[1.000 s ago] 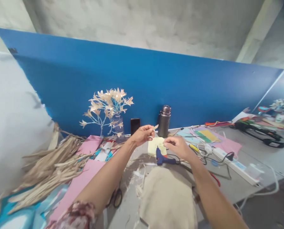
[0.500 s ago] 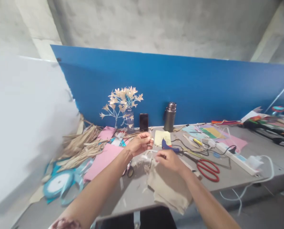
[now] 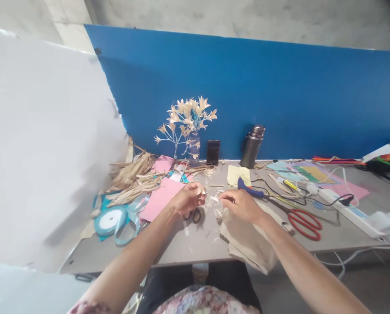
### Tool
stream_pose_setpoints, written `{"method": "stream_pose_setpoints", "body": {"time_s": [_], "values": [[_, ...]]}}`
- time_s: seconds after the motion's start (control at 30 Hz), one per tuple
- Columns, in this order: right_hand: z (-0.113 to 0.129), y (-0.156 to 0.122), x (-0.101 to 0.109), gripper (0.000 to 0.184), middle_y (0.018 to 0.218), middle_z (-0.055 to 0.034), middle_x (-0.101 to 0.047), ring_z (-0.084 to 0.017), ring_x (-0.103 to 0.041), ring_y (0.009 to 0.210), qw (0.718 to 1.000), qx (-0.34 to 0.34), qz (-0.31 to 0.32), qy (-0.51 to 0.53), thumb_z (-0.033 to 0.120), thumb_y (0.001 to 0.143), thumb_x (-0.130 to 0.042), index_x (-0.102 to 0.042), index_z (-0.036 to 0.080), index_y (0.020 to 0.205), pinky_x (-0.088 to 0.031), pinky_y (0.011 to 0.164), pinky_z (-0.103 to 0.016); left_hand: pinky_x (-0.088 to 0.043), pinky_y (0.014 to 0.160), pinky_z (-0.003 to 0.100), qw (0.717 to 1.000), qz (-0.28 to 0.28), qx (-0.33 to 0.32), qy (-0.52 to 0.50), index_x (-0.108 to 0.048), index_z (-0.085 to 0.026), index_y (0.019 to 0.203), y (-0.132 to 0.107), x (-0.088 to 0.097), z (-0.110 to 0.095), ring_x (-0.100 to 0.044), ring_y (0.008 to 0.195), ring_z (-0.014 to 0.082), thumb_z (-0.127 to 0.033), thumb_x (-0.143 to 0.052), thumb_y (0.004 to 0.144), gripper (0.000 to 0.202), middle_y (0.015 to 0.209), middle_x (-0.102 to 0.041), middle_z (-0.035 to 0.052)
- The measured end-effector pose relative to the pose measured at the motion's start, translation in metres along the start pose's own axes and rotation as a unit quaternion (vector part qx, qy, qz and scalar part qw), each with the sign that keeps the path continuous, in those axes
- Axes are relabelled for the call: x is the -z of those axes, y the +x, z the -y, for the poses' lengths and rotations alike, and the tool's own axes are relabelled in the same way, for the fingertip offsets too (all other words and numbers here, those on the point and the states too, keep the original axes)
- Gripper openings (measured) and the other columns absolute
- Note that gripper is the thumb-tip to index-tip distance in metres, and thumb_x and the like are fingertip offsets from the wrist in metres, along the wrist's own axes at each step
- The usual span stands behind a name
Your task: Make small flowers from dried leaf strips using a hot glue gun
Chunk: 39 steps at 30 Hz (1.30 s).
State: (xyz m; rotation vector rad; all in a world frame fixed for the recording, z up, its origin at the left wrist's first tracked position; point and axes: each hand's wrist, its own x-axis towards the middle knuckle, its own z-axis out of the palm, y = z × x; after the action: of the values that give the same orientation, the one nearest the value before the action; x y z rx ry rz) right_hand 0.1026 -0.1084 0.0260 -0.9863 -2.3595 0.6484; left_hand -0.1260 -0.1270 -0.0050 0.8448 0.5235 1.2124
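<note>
My left hand [image 3: 187,199] is closed in a pinch on a small pale strip of dried husk [image 3: 200,190] above the grey table [image 3: 198,242]. My right hand [image 3: 240,203] is pinched on another small pale husk piece [image 3: 214,198] a little to the right of it. The two hands are close together, with their fingertips a short gap apart. Under my right wrist lies a folded beige cloth [image 3: 250,244]. Black-handled scissors [image 3: 194,215] lie just below my left hand.
A blue glue gun [image 3: 249,189], red scissors [image 3: 304,219], a white power strip [image 3: 348,209], coloured paper sheets [image 3: 162,197] and a light-blue ribbon roll [image 3: 111,220] lie around. Dried husks [image 3: 132,179], a husk-flower branch in a vase [image 3: 188,120], a phone [image 3: 213,151] and a steel flask [image 3: 252,146] stand by the blue partition [image 3: 280,91].
The view has tilted down and pulled back. Both hands have come down towards the table while keeping their pinches on the small husk pieces.
</note>
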Motion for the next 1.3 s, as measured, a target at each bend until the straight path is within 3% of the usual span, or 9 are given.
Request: {"method": "stream_pose_setpoints", "body": {"time_s": [0.2, 0.4, 0.53, 0.67, 0.87, 1.03, 1.13, 1.3], "values": [[-0.016, 0.026, 0.034, 0.018, 0.082, -0.0031, -0.076, -0.019, -0.065, 0.073, 0.983, -0.074, -0.025, -0.166, 0.026, 0.088, -0.058, -0.075, 0.022, 0.084, -0.036, 0.063, -0.028, -0.041, 0.053, 0.020, 0.998, -0.045, -0.004, -0.045, -0.061, -0.013, 0.072, 0.016, 0.024, -0.015, -0.053, 0.060, 0.0091, -0.014, -0.083, 0.065, 0.024, 0.071, -0.058, 0.0012], [-0.051, 0.072, 0.048, 0.015, 0.087, -0.0048, -0.077, -0.020, -0.066, 0.077, 0.962, -0.113, 0.029, -0.248, 0.023, 0.084, -0.061, -0.076, 0.021, 0.082, -0.036, 0.061, -0.027, -0.043, 0.054, 0.018, 0.981, -0.134, 0.005, -0.140, -0.059, -0.015, 0.081, 0.020, 0.041, -0.003, -0.051, 0.061, 0.0075, -0.009, -0.072, 0.077, 0.015, 0.076, -0.058, 0.0007], [-0.073, 0.112, 0.039, 0.015, 0.094, -0.0046, -0.077, -0.020, -0.067, 0.084, 0.959, -0.078, 0.083, -0.260, 0.023, 0.085, -0.062, -0.076, 0.021, 0.088, -0.039, 0.064, -0.026, -0.044, 0.054, 0.020, 0.980, -0.143, 0.006, -0.136, -0.058, -0.015, 0.080, 0.021, 0.043, -0.002, -0.051, 0.060, 0.0087, -0.010, -0.070, 0.080, 0.013, 0.076, -0.057, 0.0011], [-0.087, 0.145, 0.012, 0.015, 0.101, -0.0057, -0.076, -0.023, -0.067, 0.093, 0.952, -0.065, 0.108, -0.277, 0.023, 0.083, -0.063, -0.075, 0.022, 0.093, -0.041, 0.070, -0.027, -0.045, 0.053, 0.020, 0.977, -0.163, 0.000, -0.136, -0.057, -0.015, 0.078, 0.021, 0.041, -0.008, -0.051, 0.058, 0.0084, -0.011, -0.071, 0.080, 0.014, 0.073, -0.057, 0.0002], [-0.103, 0.175, -0.018, 0.029, 0.112, -0.0099, -0.073, -0.027, -0.066, 0.101, 0.943, -0.059, 0.125, -0.303, 0.018, 0.084, -0.058, -0.069, 0.022, 0.111, -0.043, 0.079, -0.031, -0.044, 0.051, 0.020, 0.975, -0.199, 0.066, -0.065, -0.059, -0.012, 0.079, 0.023, 0.024, -0.039, -0.052, 0.055, 0.0083, -0.012, -0.070, 0.081, 0.011, 0.069, -0.058, 0.0014], [-0.113, 0.183, -0.019, 0.020, 0.111, -0.0089, -0.074, -0.027, -0.067, 0.100, 0.940, -0.057, 0.147, -0.304, 0.025, 0.088, -0.057, -0.071, 0.023, 0.103, -0.044, 0.078, -0.030, -0.043, 0.050, 0.019, 0.972, -0.216, 0.044, -0.082, -0.058, -0.013, 0.081, 0.040, 0.019, -0.060, -0.051, 0.054, 0.0077, -0.011, -0.068, 0.082, 0.010, 0.070, -0.058, 0.0006], [-0.116, 0.185, -0.017, 0.019, 0.110, -0.0078, -0.074, -0.026, -0.067, 0.100, 0.940, -0.059, 0.156, -0.298, 0.031, 0.092, -0.056, -0.071, 0.024, 0.101, -0.043, 0.077, -0.029, -0.040, 0.048, 0.018, 0.965, -0.233, 0.050, -0.110, -0.057, -0.013, 0.081, 0.054, 0.027, -0.058, -0.049, 0.052, 0.0072, -0.010, -0.065, 0.083, 0.009, 0.068, -0.056, -0.0001], [-0.119, 0.189, -0.013, 0.020, 0.106, -0.0075, -0.075, -0.024, -0.067, 0.096, 0.944, -0.058, 0.166, -0.280, 0.029, 0.094, -0.052, -0.070, 0.023, 0.098, -0.041, 0.074, -0.027, -0.040, 0.049, 0.019, 0.955, -0.250, 0.081, -0.135, -0.055, -0.013, 0.079, 0.067, 0.044, -0.046, -0.048, 0.053, 0.0072, -0.008, -0.064, 0.082, 0.011, 0.069, -0.055, -0.0001]]}}
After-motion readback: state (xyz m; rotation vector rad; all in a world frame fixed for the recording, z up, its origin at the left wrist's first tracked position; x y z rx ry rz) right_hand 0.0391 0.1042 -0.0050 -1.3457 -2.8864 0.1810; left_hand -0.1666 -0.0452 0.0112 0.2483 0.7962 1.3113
